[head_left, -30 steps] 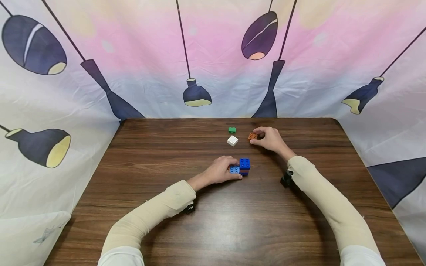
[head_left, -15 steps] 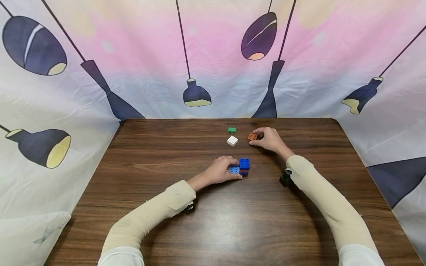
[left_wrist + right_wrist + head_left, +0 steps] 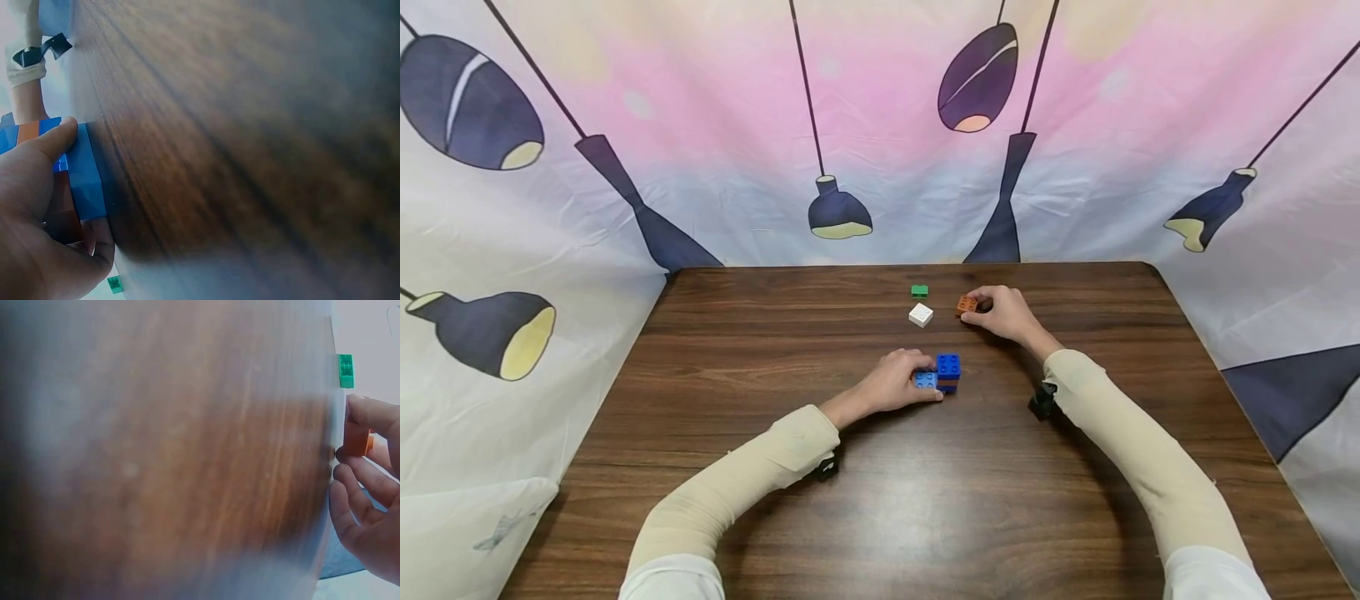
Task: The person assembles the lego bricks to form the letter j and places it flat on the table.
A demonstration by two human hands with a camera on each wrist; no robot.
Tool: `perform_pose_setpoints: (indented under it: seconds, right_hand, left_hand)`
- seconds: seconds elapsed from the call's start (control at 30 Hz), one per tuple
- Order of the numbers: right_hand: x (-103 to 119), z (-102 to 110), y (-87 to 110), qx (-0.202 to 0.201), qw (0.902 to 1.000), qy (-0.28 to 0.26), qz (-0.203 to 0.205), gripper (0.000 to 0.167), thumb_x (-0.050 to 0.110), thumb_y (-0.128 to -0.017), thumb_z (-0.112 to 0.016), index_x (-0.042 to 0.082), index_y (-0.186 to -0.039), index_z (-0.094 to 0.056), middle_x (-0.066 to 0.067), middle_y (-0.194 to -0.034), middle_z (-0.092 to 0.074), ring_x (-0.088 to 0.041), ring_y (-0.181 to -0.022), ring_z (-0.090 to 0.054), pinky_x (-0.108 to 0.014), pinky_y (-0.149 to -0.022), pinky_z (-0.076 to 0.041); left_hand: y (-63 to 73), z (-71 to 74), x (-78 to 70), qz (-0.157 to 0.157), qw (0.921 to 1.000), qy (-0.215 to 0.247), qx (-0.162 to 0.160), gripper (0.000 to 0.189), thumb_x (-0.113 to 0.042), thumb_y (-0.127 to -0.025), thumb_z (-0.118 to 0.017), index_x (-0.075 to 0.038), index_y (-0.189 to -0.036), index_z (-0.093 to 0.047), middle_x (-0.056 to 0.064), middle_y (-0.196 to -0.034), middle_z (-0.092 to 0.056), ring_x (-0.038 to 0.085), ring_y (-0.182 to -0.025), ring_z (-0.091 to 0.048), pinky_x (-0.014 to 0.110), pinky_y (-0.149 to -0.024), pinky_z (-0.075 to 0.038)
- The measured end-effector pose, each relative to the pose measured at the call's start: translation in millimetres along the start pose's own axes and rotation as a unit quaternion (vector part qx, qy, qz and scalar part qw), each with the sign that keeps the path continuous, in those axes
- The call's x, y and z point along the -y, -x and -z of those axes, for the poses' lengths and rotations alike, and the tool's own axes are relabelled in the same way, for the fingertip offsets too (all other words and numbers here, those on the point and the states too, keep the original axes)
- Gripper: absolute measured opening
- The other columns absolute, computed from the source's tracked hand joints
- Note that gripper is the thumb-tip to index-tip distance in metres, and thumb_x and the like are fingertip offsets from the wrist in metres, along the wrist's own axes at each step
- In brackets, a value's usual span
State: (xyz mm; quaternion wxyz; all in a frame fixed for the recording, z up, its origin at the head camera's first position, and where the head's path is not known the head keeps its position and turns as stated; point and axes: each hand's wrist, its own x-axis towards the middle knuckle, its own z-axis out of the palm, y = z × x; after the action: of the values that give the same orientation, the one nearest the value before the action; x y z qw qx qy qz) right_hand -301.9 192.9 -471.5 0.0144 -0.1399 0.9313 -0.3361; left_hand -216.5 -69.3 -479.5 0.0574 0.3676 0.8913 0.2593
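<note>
We have the left hand (image 3: 891,383) on the brick assembly near the middle of the table (image 3: 820,517). Thumb on the near side, fingers on the far side: they're gripping the light blue brick (image 3: 926,380), studs visible between them. The tall stack (image 3: 948,373) stands at its right end, upright: dark blue on top, thin orange band, blue below. In the left wrist view we also see a dark brown part (image 3: 64,212) by the fingers; can't tell what it is.

Right hand (image 3: 1006,312): thumb and fingertip pinch the orange brick (image 3: 966,305), farther back and slightly right of the stack. The other fingers bend loosely beside it. We can't tell if that brick touches the wood.

Loose parts: white brick (image 3: 921,315) left of the orange one, near it, set at an angle; green brick (image 3: 919,291) just behind the white, apart from it. Neither is in a hand.

We see cream sleeves (image 3: 760,467) on both arms, and lamp-print cloth (image 3: 737,108) behind the table.
</note>
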Motion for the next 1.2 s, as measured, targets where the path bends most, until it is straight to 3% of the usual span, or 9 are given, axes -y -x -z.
perform_pose_setpoints:
  seconds: [0.43, 1.2]
  right_hand:
    - [7.8, 3.9, 11.2, -0.01, 0.9996, -0.003, 0.026, 0.046, 0.031, -0.093, -0.078, 0.01, -0.132, -0.068, -0.013, -0.116, -0.071, -0.028, -0.098, -0.069, -0.047, -0.083, -0.055]
    - [52.7, 16.7, 47.3, -0.017, 0.9941, -0.013, 0.106, 0.048, 0.034, -0.092, -0.079, 0.011, -0.132, -0.069, -0.008, -0.112, -0.073, -0.022, -0.098, -0.068, -0.043, -0.08, -0.056]
  left_hand:
    - [-0.3, 0.7, 0.0, -0.001, 1.0, 0.004, 0.001, 0.04, -0.038, -0.088, -0.081, -0.009, -0.114, -0.072, 0.004, -0.107, -0.072, 0.016, -0.092, -0.063, 0.035, -0.081, -0.051]
    - [0.0, 0.1, 0.0, -0.006, 1.0, 0.002, -0.004, 0.04, -0.038, -0.088, -0.081, -0.008, -0.113, -0.072, 0.003, -0.105, -0.072, 0.016, -0.09, -0.063, 0.036, -0.082, -0.051]
